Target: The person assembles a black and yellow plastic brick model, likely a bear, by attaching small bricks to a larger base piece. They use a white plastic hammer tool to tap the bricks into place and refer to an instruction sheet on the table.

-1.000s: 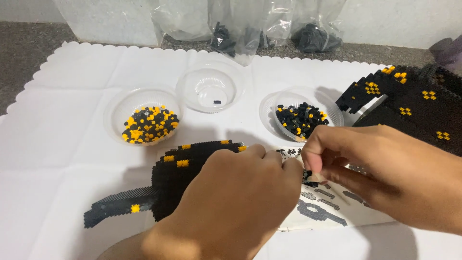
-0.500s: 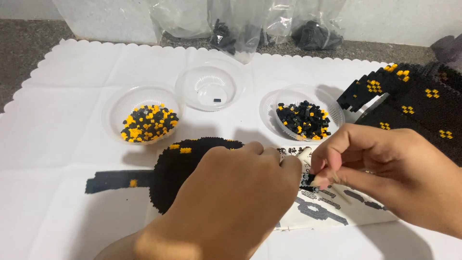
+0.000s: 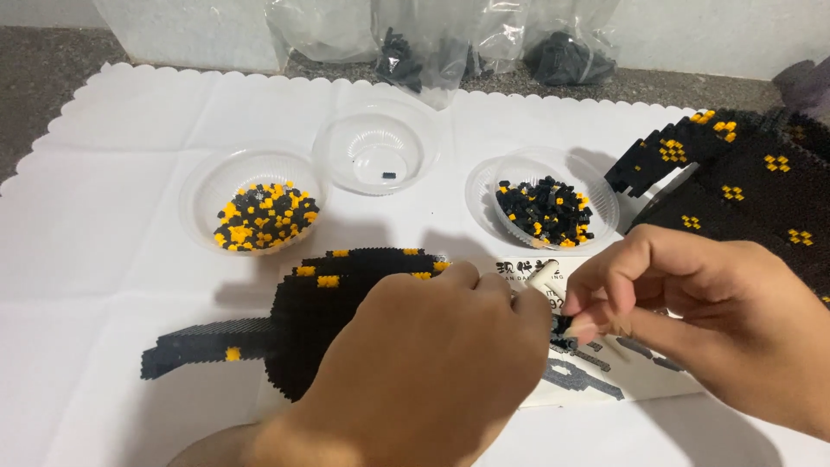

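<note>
A flat black model of tiny bricks with yellow spots (image 3: 328, 298) lies on the white mat, a thin tail reaching left. My left hand (image 3: 424, 363) rests over its right part and grips it, hiding that edge. My right hand (image 3: 700, 311) pinches a small black piece against the model's right edge, just beside the left fingers. A small white tool (image 3: 543, 275) pokes up between the two hands. Under them lies a printed instruction sheet (image 3: 605, 385).
Three clear plastic bowls stand behind: one with black and yellow bricks (image 3: 259, 216), one almost empty (image 3: 380, 147), one with mostly black bricks (image 3: 545, 207). A larger black-and-yellow built part (image 3: 743, 190) fills the right. Clear bags of dark pieces (image 3: 432, 43) line the back edge.
The model has shifted slightly left and down under my left hand. My right hand has stayed pinched at the model's right edge.
</note>
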